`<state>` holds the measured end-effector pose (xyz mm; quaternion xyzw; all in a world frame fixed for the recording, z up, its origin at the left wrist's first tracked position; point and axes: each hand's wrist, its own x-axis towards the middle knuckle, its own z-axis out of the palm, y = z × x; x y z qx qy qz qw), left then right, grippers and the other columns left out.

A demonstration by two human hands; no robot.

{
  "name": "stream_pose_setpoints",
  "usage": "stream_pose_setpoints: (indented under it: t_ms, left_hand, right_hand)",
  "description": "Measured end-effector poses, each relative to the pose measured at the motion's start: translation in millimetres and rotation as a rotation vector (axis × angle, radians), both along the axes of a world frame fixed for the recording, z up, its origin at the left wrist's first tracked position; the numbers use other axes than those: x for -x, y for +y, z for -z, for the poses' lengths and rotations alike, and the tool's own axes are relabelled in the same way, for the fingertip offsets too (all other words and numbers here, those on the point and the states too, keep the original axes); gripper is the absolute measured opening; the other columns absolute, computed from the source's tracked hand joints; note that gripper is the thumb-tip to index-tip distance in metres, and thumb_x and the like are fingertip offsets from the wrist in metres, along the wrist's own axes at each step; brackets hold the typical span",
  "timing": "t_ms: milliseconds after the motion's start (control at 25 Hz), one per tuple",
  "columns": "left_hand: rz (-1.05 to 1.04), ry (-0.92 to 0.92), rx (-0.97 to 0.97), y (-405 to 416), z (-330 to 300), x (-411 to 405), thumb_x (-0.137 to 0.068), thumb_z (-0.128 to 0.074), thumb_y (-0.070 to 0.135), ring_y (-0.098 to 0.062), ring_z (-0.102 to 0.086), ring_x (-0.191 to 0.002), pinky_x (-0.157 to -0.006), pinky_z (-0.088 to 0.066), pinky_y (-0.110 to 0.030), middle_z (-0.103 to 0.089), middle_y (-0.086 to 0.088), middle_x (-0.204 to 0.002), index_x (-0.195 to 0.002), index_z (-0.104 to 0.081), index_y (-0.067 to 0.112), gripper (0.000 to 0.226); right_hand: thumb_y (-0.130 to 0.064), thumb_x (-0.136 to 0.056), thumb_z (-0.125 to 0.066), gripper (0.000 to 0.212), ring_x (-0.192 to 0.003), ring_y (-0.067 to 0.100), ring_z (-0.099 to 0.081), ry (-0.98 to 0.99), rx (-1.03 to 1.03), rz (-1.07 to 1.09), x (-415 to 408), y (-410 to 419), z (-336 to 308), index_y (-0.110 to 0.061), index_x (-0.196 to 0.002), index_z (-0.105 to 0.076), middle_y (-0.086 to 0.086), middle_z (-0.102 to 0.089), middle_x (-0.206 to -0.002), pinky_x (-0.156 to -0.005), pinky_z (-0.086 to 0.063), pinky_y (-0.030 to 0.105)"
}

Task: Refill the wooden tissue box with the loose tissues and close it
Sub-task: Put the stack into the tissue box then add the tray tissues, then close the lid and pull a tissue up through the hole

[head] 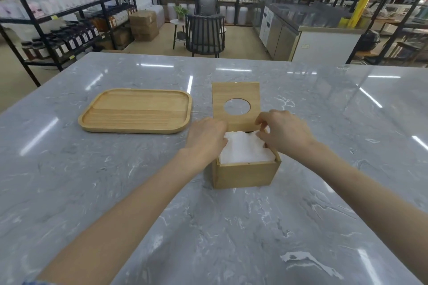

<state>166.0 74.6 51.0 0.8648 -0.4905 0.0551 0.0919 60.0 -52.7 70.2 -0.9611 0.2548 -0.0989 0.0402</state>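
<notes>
Both hands on the tissues [245,149] inside the open box [245,173]: left hand [206,137] curled over their edge, right hand [284,133] pinching them; lid [235,99] upright just beyond.

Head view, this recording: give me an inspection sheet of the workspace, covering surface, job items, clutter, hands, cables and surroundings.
Surface: grey marble-look table, glossy, with ceiling light reflections.
Job's things: wooden tissue box open, filled with white tissues up to about the rim; its lid, with a round hole, stands raised behind the opening.
Clutter: empty wooden tray to the left of the box, apart from it.
Grippers: left hand and right hand both rest on the tissues at the far side of the box; whether the fingers pinch tissue cannot be told.
Cables: nothing seen.
Surroundings: shelving with bottles, a dark chair, cardboard boxes, a steel counter.
</notes>
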Motion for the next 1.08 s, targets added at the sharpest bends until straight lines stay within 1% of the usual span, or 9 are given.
stream_pose_setpoints:
  t_ms: [80, 200, 320, 440, 560, 680, 880, 1000, 1080]
  left_hand:
    - [0.043, -0.011, 0.027, 1.2, -3.6, -0.2, -0.088, -0.049, 0.024, -0.025, -0.049, -0.107, -0.077, -0.037, -0.033, -0.059, -0.005, -0.113, -0.107, -0.054, 0.012, 0.023]
    - [0.187, -0.023, 0.029, -0.7, -14.4, 0.2, -0.088, -0.049, 0.026, -0.02, -0.053, -0.105, -0.091, -0.031, -0.036, -0.063, -0.001, -0.11, -0.103, -0.06, 0.017, 0.02]
    - [0.255, 0.028, -0.289, -5.3, -16.6, 1.7, -0.088, -0.051, 0.031, -0.021, -0.054, -0.105, -0.1, -0.026, -0.039, -0.065, -0.002, -0.111, -0.109, -0.06, 0.02, 0.026]
    - [0.227, -0.002, -0.542, -11.4, -11.3, 0.3, -0.086, -0.052, 0.038, -0.023, -0.054, -0.097, -0.099, -0.026, -0.038, -0.064, -0.004, -0.104, -0.105, -0.06, 0.016, 0.031]
    - [0.221, -0.009, -0.609, -16.7, -11.8, -0.1, -0.086, -0.051, 0.039, -0.022, -0.049, -0.085, -0.095, -0.025, -0.038, -0.063, -0.004, -0.095, -0.106, -0.06, 0.013, 0.034]
    - [0.209, -0.018, -0.652, -20.5, -14.1, 2.5, -0.087, -0.05, 0.039, -0.021, -0.045, -0.085, -0.098, -0.023, -0.038, -0.063, -0.003, -0.098, -0.106, -0.06, 0.014, 0.032]
    - [0.205, 0.002, -0.55, -15.0, -10.6, 2.1, -0.086, -0.051, 0.036, -0.023, -0.053, -0.098, -0.1, -0.023, -0.039, -0.064, -0.002, -0.108, -0.114, -0.057, 0.016, 0.035]
    - [0.205, 0.104, -0.342, -5.3, -6.9, -1.4, -0.087, -0.05, 0.029, -0.022, -0.05, -0.116, -0.102, -0.027, -0.038, -0.058, -0.002, -0.127, -0.123, -0.05, 0.018, 0.037]
    - [0.203, 0.236, -0.176, 3.1, -6.1, -4.8, -0.089, -0.048, 0.026, -0.02, -0.05, -0.117, -0.1, -0.036, -0.035, -0.058, -0.001, -0.128, -0.124, -0.051, 0.018, 0.036]
  right_hand:
    - [-0.019, -0.087, -0.048, 0.024, -0.095, 0.028, -0.059, -0.038, 0.005, -0.065, 4.6, 0.9, -3.7, -0.017, -0.107, -0.061, 0.003, -0.063, -0.111, -0.067, -0.042, 0.032]
    - [-0.017, -0.088, -0.045, 0.029, -0.103, 0.023, -0.058, 0.131, 0.039, -0.222, 7.6, 4.7, -5.3, -0.021, -0.111, -0.062, 0.001, -0.066, -0.113, -0.079, -0.037, 0.029]
    - [-0.017, -0.086, -0.044, 0.033, -0.105, 0.021, -0.056, 0.341, 0.123, -0.272, 3.9, 7.3, 1.1, -0.026, -0.114, -0.058, 0.0, -0.065, -0.114, -0.088, -0.03, 0.03]
    - [-0.023, -0.084, -0.051, 0.034, -0.106, 0.022, -0.055, 0.44, 0.148, -0.238, -3.2, 7.2, 6.1, -0.028, -0.117, -0.055, 0.0, -0.062, -0.116, -0.097, -0.028, 0.034]
    - [-0.03, -0.083, -0.055, 0.036, -0.107, 0.021, -0.054, 0.503, 0.185, -0.262, -7.9, 6.3, 6.8, -0.03, -0.119, -0.053, -0.001, -0.061, -0.117, -0.098, -0.027, 0.035]
    - [-0.034, -0.083, -0.056, 0.039, -0.108, 0.021, -0.054, 0.53, 0.202, -0.283, -9.8, 2.5, 9.4, -0.029, -0.121, -0.05, -0.003, -0.06, -0.119, -0.097, -0.029, 0.035]
    - [-0.033, -0.082, -0.056, 0.038, -0.109, 0.019, -0.052, 0.417, 0.077, -0.305, -4.8, -2.7, 13.1, -0.029, -0.12, -0.053, -0.006, -0.059, -0.121, -0.091, -0.03, 0.029]
    - [-0.023, -0.084, -0.054, 0.028, -0.095, 0.014, -0.056, 0.15, -0.169, -0.281, 3.6, -6.9, 13.7, -0.024, -0.111, -0.062, -0.003, -0.066, -0.11, -0.077, -0.032, 0.016]
    - [-0.018, -0.084, -0.056, 0.019, -0.078, 0.006, -0.055, -0.097, -0.345, -0.217, 7.1, -12.3, 11.9, -0.018, -0.098, -0.068, -0.003, -0.067, -0.095, -0.066, -0.035, 0.002]
